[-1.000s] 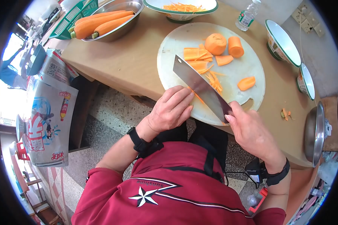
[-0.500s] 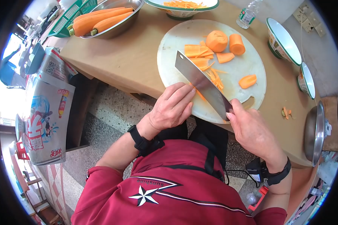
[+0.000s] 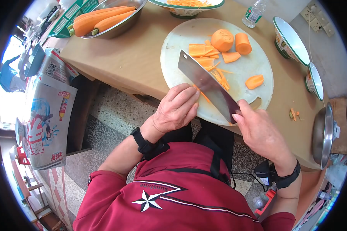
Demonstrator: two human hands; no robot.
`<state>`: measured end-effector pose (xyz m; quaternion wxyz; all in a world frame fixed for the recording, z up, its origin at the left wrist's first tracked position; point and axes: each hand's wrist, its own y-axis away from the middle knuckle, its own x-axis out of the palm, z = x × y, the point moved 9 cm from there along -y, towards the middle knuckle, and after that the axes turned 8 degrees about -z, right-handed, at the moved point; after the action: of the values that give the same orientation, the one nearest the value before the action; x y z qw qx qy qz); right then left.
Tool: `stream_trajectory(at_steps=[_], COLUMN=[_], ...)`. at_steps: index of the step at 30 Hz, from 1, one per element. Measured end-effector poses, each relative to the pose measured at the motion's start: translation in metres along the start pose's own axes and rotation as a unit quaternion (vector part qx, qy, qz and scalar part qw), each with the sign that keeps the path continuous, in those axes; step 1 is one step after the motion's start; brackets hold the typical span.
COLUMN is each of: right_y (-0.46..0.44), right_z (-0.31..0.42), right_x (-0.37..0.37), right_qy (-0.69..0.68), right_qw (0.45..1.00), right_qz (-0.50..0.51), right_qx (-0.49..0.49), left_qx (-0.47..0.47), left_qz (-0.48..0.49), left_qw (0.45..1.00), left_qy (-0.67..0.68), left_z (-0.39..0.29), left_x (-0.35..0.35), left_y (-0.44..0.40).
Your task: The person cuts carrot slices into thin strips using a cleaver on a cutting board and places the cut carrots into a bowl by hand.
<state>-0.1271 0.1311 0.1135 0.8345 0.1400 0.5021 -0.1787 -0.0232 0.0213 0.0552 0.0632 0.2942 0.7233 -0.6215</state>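
Observation:
My right hand (image 3: 260,131) is wrapped round the handle of a cleaver (image 3: 208,85), whose wide blade slants across a round white cutting board (image 3: 173,42). Close to the blade, the bent fingers of my left hand (image 3: 178,106) press on a thin carrot piece (image 3: 201,93) near the board's front edge. Most of that piece is hidden by my fingers and the blade. Beyond the blade lie carrot slices (image 3: 199,51) and cut carrot strips (image 3: 221,78). A thick carrot chunk (image 3: 222,41), a shorter carrot cylinder (image 3: 243,44) and a loose carrot piece (image 3: 254,82) rest farther away.
A metal bowl (image 3: 123,27) of whole carrots stands at the back left, beside a green basket (image 3: 63,23). Behind the board is a bowl (image 3: 185,11) of shreds. A plastic bottle (image 3: 253,14), an enamel bowl (image 3: 291,40) and carrot scraps (image 3: 294,114) are to the right.
The cleaver's blade has shifted very slightly, and my right hand has tilted a little with it. My left hand stays almost where it was on the carrot piece.

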Motion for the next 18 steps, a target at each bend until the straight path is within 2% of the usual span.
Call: stream_trajectory(at_steps=[2, 5, 7, 10, 14, 16, 18], right_y=[0.0, 0.0, -0.001, -0.003, -0.015, -0.027, -0.044], right_z=[0.003, -0.002, 0.006, 0.01, 0.013, 0.011, 0.014], right_x=[0.0, 0.003, 0.0, 0.0, 0.005, 0.014, 0.021], right_qy=[0.005, -0.014, 0.021, 0.034, 0.032, 0.03, 0.026], right_qw=[1.0, 0.999, 1.0, 0.999, 0.999, 0.999, 0.999], right_qz=[-0.002, 0.017, 0.0, -0.011, -0.006, 0.014, 0.01], right_qx=[-0.008, 0.034, -0.015, -0.037, -0.031, 0.001, -0.018], left_qx=[0.0, -0.015, -0.015, -0.006, -0.003, -0.003, -0.003], left_qz=[-0.006, -0.016, -0.016, -0.015, -0.013, -0.014, -0.014], left_qw=[1.0, 1.0, 1.0, 1.0, 1.0, 1.0, 1.0], left_qy=[-0.003, 0.002, 0.004, 0.004, 0.006, 0.007, 0.007], left_z=[0.0, 0.001, 0.001, 0.002, 0.001, 0.001, 0.002], left_x=[0.0, -0.001, -0.002, -0.001, -0.001, -0.001, -0.001], left_y=[0.001, 0.0, 0.0, 0.0, 0.0, 0.0, 0.001])
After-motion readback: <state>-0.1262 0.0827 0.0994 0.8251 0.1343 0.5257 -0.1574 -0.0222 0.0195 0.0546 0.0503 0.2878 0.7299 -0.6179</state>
